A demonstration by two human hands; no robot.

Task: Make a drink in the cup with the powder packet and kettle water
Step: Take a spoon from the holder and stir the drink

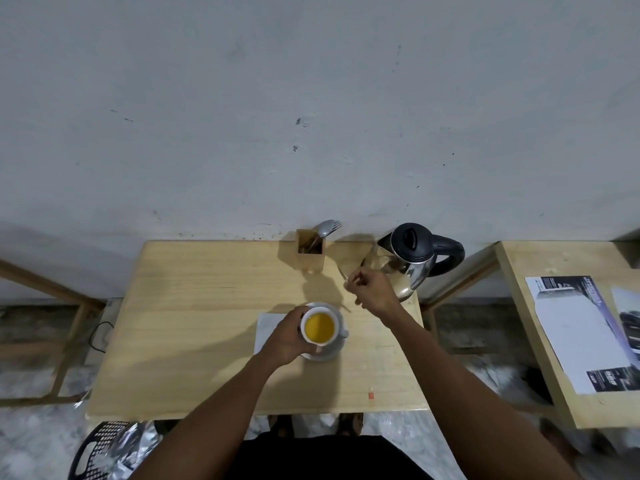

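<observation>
A white cup (337, 336) with yellow-orange drink (319, 326) in it stands on a white saucer (334, 352) in the middle of the wooden table (207, 306). My left hand (287, 337) is wrapped around the cup's left side. My right hand (370, 289) is further back, its fingers pinched on a thin utensil (346, 276) whose end I cannot make out. It sits at the rim of a clear glass (375, 259). The steel kettle (414, 252) with a black lid and handle stands just behind it. No powder packet shows.
A wooden holder (310, 251) with a spoon and fork stands at the table's back edge. White paper (265, 327) lies under the saucer. A small orange scrap (371, 395) lies near the front edge. A second table (519, 271) with printed sheets is on the right, a black basket (100, 448) below left.
</observation>
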